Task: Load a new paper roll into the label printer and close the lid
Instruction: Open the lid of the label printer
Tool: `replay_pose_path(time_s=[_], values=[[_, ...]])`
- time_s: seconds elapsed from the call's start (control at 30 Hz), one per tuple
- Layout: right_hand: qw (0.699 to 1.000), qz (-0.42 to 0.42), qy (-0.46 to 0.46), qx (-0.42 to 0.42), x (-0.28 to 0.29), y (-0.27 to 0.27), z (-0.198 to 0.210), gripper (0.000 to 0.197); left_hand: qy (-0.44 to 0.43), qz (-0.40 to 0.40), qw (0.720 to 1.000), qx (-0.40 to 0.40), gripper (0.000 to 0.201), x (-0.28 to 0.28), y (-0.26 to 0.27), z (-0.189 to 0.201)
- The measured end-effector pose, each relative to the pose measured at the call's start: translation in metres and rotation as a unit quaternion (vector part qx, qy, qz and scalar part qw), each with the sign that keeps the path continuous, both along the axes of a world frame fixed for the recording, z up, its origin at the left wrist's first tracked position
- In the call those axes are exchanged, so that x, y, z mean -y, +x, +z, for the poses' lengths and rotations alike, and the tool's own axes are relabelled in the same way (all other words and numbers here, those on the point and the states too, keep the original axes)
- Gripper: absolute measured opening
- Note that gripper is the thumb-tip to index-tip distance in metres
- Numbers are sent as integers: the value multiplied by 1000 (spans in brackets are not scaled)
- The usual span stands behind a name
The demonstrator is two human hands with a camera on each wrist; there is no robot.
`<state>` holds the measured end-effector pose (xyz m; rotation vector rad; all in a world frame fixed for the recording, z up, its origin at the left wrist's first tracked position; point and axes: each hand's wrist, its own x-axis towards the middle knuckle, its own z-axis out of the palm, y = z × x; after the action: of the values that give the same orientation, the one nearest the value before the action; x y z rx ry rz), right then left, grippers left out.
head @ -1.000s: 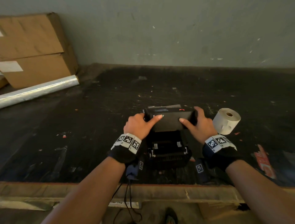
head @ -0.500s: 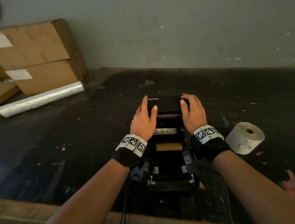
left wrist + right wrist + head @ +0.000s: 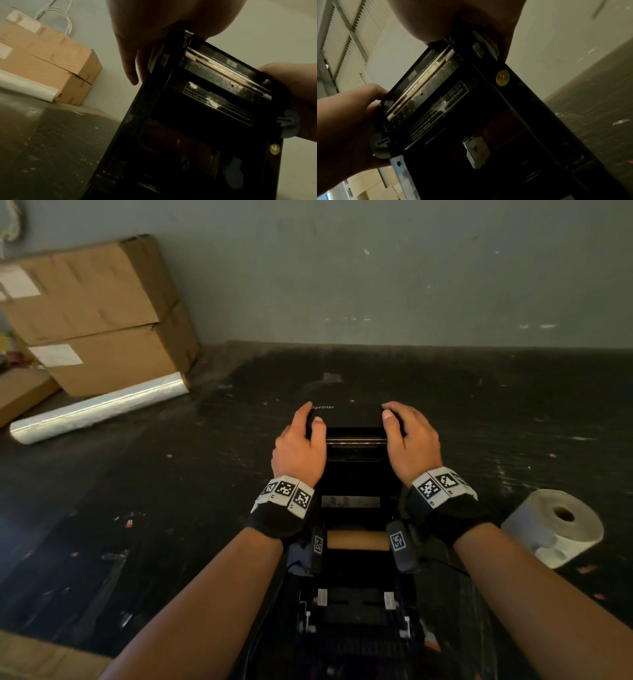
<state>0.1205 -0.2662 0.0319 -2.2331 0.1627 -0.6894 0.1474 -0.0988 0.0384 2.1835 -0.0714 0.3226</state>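
Note:
A black label printer (image 3: 354,604) stands on the dark table with its lid (image 3: 352,419) swung up and back. My left hand (image 3: 301,440) grips the lid's left edge and my right hand (image 3: 407,436) grips its right edge. Both wrist views show the lid's underside (image 3: 214,97) (image 3: 447,102) with its metal print bar and warning label. Inside the open bay lies a brown cardboard core (image 3: 358,540). A new white paper roll (image 3: 555,527) lies on the table to the right of the printer, apart from my hands.
Two stacked cardboard boxes (image 3: 99,316) stand against the wall at the back left. A roll of clear film (image 3: 99,409) lies in front of them. The table's front edge (image 3: 41,659) shows at the lower left. A grey wall closes the back.
Both hands have swung the lid from low over the printer up and back, and the bay with the brown core now shows. The camera has moved closer.

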Motion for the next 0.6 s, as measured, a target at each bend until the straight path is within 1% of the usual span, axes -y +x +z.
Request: replay_pose_path(time_s=[0.23, 0.37, 0.43, 0.5, 0.6], values=[[999, 15, 1, -33, 3, 2, 3, 35, 14, -2, 1000, 0, 44, 0, 2, 2], [998, 21, 21, -60, 3, -7, 7, 40, 9, -25, 1000, -4, 45, -5, -1, 1], [994, 20, 59, -92, 2, -19, 10, 47, -13, -48, 999, -18, 49, -12, -5, -1], [986, 21, 101, -129, 1, -37, 10, 54, -32, -91, 995, -33, 55, -20, -11, -9], [972, 36, 141, -186, -4, -66, 3, 56, -20, -146, 988, -46, 57, -35, -23, -36]])
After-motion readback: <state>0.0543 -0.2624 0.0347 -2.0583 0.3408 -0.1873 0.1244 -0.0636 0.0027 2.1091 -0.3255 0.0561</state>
